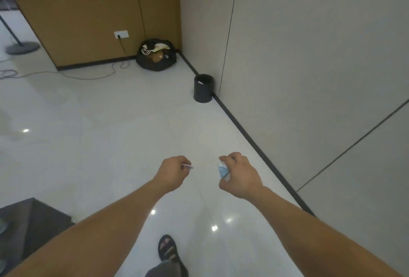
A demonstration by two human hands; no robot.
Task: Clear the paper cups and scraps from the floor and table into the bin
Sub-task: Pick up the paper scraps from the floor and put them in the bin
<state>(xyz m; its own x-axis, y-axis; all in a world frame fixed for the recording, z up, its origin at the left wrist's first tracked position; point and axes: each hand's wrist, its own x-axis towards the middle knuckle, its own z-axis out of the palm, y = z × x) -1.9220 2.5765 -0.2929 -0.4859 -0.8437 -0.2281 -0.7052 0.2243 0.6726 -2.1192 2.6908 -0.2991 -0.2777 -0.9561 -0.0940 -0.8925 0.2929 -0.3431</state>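
Note:
My right hand (240,176) is closed around a white and blue paper cup (223,171), held out in front of me above the floor. My left hand (173,171) is closed on a small white paper scrap (187,166) that sticks out past my fingers. The small black bin (203,88) stands on the floor against the grey wall, well ahead of both hands; something white shows inside its rim.
A black rubbish bag (156,55) full of waste sits in the far corner. A cable (88,76) trails across the floor from a wall socket (121,34). A dark table corner (31,221) is at lower left. A stand base (22,47) is far left. My sandalled foot (169,249) steps forward.

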